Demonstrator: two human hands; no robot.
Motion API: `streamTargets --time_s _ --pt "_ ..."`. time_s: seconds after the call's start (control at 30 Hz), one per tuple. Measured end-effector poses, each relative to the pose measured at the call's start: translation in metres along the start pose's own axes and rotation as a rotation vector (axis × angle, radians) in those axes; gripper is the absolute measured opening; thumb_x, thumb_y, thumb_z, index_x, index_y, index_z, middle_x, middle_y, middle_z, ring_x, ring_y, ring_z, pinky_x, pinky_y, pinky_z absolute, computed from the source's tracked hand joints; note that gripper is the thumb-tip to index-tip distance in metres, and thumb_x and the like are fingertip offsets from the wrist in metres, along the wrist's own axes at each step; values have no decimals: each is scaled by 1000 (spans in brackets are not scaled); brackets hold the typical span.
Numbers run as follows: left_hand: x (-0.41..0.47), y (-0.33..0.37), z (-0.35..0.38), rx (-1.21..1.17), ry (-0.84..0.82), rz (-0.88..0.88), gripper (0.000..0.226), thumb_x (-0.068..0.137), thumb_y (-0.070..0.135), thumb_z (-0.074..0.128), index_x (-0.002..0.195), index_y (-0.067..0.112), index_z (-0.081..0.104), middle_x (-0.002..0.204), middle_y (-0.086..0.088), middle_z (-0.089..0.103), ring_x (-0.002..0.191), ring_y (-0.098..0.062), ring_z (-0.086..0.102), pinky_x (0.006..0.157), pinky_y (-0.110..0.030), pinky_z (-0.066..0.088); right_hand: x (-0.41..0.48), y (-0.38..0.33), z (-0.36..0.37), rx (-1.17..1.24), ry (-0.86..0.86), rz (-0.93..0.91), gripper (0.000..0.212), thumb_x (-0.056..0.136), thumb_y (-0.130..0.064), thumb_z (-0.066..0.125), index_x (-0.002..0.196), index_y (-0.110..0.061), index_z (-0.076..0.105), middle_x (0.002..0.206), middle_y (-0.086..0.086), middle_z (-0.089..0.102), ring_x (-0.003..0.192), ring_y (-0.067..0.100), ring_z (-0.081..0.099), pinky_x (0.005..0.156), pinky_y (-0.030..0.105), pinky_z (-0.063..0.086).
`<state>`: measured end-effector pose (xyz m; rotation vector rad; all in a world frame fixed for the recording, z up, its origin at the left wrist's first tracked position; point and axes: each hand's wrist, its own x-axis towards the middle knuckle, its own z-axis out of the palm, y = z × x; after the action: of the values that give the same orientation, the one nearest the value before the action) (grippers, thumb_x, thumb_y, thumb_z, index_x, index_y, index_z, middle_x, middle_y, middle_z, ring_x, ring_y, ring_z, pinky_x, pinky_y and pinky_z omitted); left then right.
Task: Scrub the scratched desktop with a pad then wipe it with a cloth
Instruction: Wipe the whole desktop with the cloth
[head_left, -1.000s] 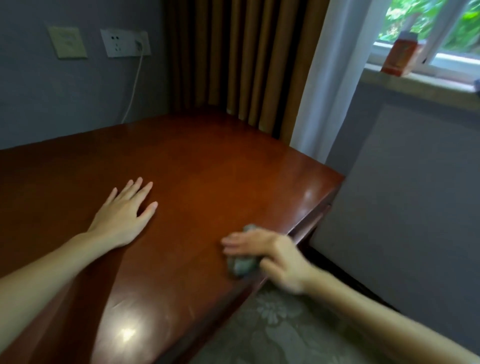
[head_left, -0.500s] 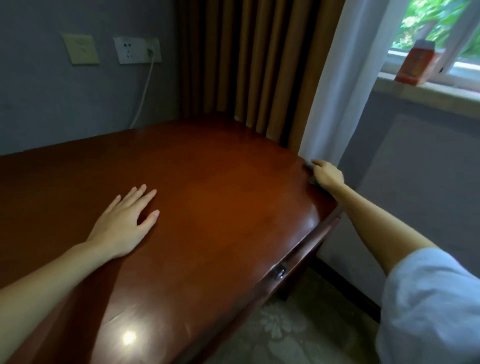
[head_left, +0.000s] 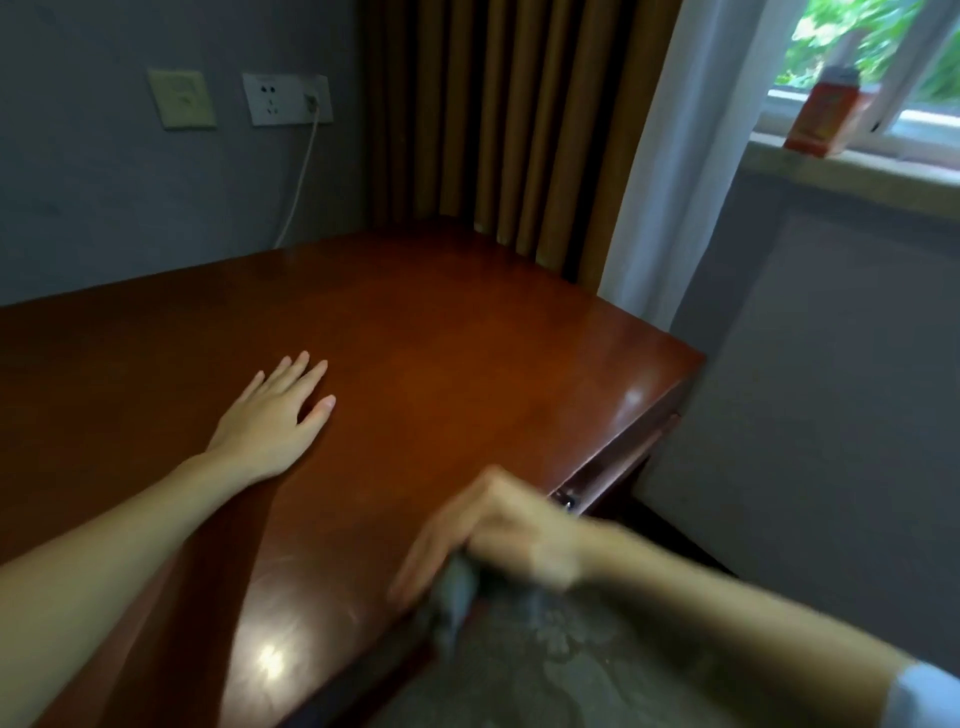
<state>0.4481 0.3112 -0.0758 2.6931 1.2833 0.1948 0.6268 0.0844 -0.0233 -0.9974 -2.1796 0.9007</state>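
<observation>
Our left hand (head_left: 275, 415) lies flat, fingers spread, mid-desktop (head_left: 467, 332). Our blurred right hand (head_left: 498, 535) grips the grey pad (head_left: 454, 592) at the near edge. We judge the next stroke runs away from us, toward the far right corner.

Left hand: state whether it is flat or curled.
Flat: the left hand lies palm down on the desktop, fingers straight and slightly spread.

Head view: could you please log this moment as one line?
left hand: flat on desktop | right hand: on grey wad at near edge, grip blurred
</observation>
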Motion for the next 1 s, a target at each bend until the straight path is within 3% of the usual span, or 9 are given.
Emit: streamTargets --time_s 0.1,0.17,0.2,0.27,0.33,0.53,0.73,0.83,1.0 --pt "0 0 1 1 4 9 59 99 50 21 153 28 9 160 3 2 147 -12 -1 120 -33 1 2 27 -96 -106 524 150 43 82 -1 33 109 -1 67 109 15 68 96 19 68 87 36 53" --pt "1 0 1 4 7 3 59 99 50 20 153 29 9 160 4 1 147 -11 -1 119 -32 1 -4 69 -159 -305 826 409 45 86 -4 32 114 -13 65 105 10 70 71 8 67 68 23 53" --pt "1 0 2 2 14 1 59 99 50 20 153 29 9 160 4 1 147 -11 -1 119 -31 0 -12 94 -183 -364 916 575 45 89 -6 31 119 -17 62 105 11 69 65 12 65 62 26 52" --pt "2 -1 2 -10 27 3 57 100 50 20 153 31 9 160 6 2 147 -9 -1 119 -30 0 -25 143 -211 -355 1018 914 43 94 -7 33 130 -17 55 114 10 65 76 22 64 67 27 48" --pt "3 -2 3 -35 49 2 55 100 47 22 152 31 11 160 7 4 147 -8 0 119 -29 1 -34 176 -213 -360 1045 1114 41 93 -5 44 132 -15 53 118 7 62 81 22 57 69 27 42" --pt "5 -5 4 -74 85 -14 54 103 38 23 153 23 9 160 10 6 146 -3 2 119 -25 3 34 208 -200 -410 780 1001 50 90 -3 48 136 -23 50 132 4 57 101 25 63 80 33 54" --pt "1 -2 3 -113 130 -70 50 104 23 25 153 16 17 160 3 11 147 -10 6 119 -26 5 90 142 -99 -460 259 474 54 88 3 33 130 -19 58 143 -2 48 137 12 38 113 34 31" --pt "-6 -2 1 -112 130 -148 50 103 19 26 152 14 20 160 -1 13 148 -15 9 120 -29 9 73 83 -38 -348 55 276 55 82 0 33 128 -14 60 141 0 50 137 9 38 117 37 25" --pt "-20 5 -1 -120 117 -174 49 104 19 24 152 13 18 160 -2 11 148 -15 7 121 -30 7 34 -4 52 9 -257 -19 41 75 20 42 103 8 70 116 20 66 117 26 59 102 46 43"
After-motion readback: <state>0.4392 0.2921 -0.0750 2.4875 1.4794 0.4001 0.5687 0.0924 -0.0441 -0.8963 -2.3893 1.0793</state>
